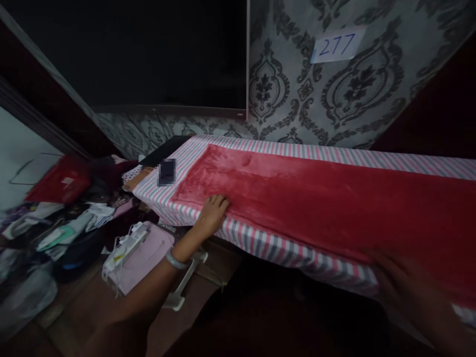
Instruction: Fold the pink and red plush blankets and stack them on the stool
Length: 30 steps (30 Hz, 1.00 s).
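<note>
Apparently smoothing the red cloth [316, 198]: left hand [212, 215] on its near edge, right hand [411, 285] blurred; cannot tell whether fingers grip. Next move likely calls for even pressure.

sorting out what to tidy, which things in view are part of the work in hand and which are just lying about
In the work:
red cloth, spread out
left hand, on its near edge
right hand, blurred, by that edge
striped cloth underneath

Apparently lying about:
heaped fabrics
red item with white mark
white power strip
</note>
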Motion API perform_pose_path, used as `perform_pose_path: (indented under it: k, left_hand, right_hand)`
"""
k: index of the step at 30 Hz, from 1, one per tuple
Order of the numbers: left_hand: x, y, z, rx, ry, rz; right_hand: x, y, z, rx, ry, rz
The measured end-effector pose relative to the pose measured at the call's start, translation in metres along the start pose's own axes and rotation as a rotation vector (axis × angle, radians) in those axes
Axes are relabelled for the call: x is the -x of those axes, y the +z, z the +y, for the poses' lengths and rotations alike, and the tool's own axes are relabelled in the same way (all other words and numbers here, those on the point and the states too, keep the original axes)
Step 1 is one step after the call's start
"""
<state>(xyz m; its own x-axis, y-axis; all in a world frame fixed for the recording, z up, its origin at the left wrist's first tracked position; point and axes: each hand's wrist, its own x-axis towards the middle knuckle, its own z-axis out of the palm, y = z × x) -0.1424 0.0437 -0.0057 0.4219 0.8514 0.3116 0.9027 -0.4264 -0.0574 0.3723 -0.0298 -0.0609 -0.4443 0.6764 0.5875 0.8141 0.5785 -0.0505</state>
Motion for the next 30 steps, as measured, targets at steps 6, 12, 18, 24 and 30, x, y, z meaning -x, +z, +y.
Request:
perform_pose_path:
  k: [6,12,18,24,30]
  left_hand:
    - [0.014,-0.006,-0.043,0.043,-0.041,-0.032]
    - [0.022,-0.013,-0.057,0.044,0.001,-0.078]
    - [0.034,-0.023,-0.097,-0.017,-0.212,-0.063]
    - [0.046,-0.021,-0.135,-0.043,-0.328,-0.033]
    - [0.058,-0.011,-0.15,0.088,-0.34,0.092]
  right_hand:
    - [-0.004,0.0,-0.003,0.01,0.016,0.032]
    - [-0.016,-0.014,-0.006,-0.018,0.024,-0.014]
    - [-0.098,0.017,-0.066,-0.178,-0.036,-0.003]
    - [-0.175,0.085,-0.15,-0.258,-0.18,-0.126]
    - [-0.175,0.097,-0.161,-0.279,-0.215,-0.131]
